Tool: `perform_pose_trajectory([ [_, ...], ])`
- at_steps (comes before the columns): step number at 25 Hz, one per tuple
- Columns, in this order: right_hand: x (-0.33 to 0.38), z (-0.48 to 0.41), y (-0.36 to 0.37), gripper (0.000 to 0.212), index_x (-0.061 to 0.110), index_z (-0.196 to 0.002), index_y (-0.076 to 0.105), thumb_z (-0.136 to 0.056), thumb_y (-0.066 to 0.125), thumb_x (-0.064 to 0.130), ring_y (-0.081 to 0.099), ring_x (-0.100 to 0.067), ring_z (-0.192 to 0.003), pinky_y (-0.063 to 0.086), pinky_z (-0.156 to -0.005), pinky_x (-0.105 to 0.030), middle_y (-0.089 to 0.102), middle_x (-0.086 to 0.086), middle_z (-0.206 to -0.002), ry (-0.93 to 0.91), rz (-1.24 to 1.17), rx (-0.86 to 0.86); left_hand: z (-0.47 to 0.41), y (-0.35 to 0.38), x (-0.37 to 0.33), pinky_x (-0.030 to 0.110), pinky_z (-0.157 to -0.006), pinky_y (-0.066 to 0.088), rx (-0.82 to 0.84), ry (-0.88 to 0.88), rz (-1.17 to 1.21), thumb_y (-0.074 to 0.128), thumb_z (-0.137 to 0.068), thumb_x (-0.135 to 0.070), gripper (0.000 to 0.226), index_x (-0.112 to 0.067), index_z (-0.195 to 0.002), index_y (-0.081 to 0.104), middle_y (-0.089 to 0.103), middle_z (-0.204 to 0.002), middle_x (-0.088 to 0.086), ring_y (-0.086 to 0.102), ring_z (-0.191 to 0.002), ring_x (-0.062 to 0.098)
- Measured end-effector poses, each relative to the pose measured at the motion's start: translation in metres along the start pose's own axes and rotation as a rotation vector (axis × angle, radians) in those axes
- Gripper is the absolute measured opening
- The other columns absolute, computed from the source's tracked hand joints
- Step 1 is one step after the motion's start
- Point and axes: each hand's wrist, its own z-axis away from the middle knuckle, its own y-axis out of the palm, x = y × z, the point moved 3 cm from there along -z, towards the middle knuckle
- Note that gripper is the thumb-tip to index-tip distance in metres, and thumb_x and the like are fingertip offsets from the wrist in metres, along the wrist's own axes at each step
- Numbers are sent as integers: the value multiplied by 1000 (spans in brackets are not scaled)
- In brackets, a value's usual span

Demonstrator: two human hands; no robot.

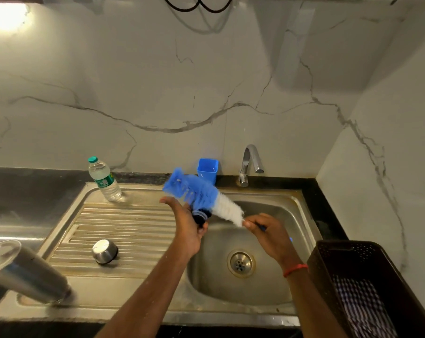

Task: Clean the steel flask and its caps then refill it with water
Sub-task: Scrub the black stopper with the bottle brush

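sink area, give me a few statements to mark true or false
1. The right hand holds the brush by its handle. True.
2. The steel cap lies in the basin. False: it sits on the drainboard.
3. The left hand holds a dark cap against the bristles. True.
4. The plastic bottle lies on its side. False: it stands upright, its cap on.

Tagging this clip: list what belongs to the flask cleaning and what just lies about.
In use: flask, steel cap, dark cap in left hand, brush in right hand, tap, sink.
Lying about: plastic bottle, blue cup, basket, checked cloth.
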Motion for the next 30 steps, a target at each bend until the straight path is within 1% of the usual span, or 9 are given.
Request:
perform_pose_trajectory([
  [3,-8,5,-3,15,30,-94,74,-92,68,16,59,-1,-82,41,-71,-10,66,13,-82,3,-15,20,-4,-5,-11,15,-35,30,8,-8,61,3,-62,-100,113,-17,-108,64,60,-71,3,46,-49,11],
  [5,-30,22,-9,21,33,-90,74,-91,70,12,64,-2,-82,48,-76,-19,71,8,-86,142,-146,-47,-8,-14,-20,14,-36,28,9,1,108,-2,-67,-98,110,-20,-102,66,64,-71,4,46,-44,13],
  [8,-40,28,-14,16,27,-84,76,-95,66,20,59,-14,-70,46,-65,-29,69,-2,-76,336,-337,-195,-13,-19,-20,16,-41,29,79,2,111,3,-63,-101,115,-25,-116,71,69,-92,8,47,-49,16],
  [11,-19,16,-17,11,24,-98,74,-96,62,22,59,-12,-71,48,-68,-24,65,-4,-74,240,-377,-197,-15,-16,-16,19,-43,41,159,-16,132,21,-80,-90,94,-21,-122,69,68,-103,12,54,-54,18],
  [15,5,3,-20,6,18,-95,69,-95,65,14,63,-7,-71,51,-68,-18,68,0,-77,109,-362,-145,-10,-9,-10,24,-47,51,147,-56,105,46,-104,-40,40,-11,-121,67,68,-104,19,64,-60,25],
  [19,9,5,-3,22,27,-76,68,-96,63,22,64,-7,-75,50,-71,-16,69,2,-77,64,-223,-9,-6,-5,-12,20,-41,48,92,-65,121,48,-104,-40,35,-9,-110,64,71,-87,13,58,-49,15],
  [23,-14,28,1,39,33,-64,69,-93,65,8,66,-5,-72,46,-71,-14,70,-7,-75,142,-261,-18,-7,-6,-20,20,-40,49,50,-54,161,50,-104,-39,35,-8,-108,66,72,-83,12,55,-49,13],
  [28,18,-2,5,17,23,-83,74,-96,64,19,57,-4,-67,45,-65,-14,64,-9,-72,92,-232,-16,-5,5,-9,21,-38,38,3,-17,-23,45,-106,-42,35,-11,-106,62,65,-78,8,48,-47,13],
  [30,7,5,2,25,32,-80,74,-95,64,15,61,-12,-69,48,-67,-19,64,-10,-72,71,-239,11,-6,1,-12,20,-38,38,6,1,11,45,-105,-42,35,-13,-106,64,67,-80,8,47,-48,12],
])
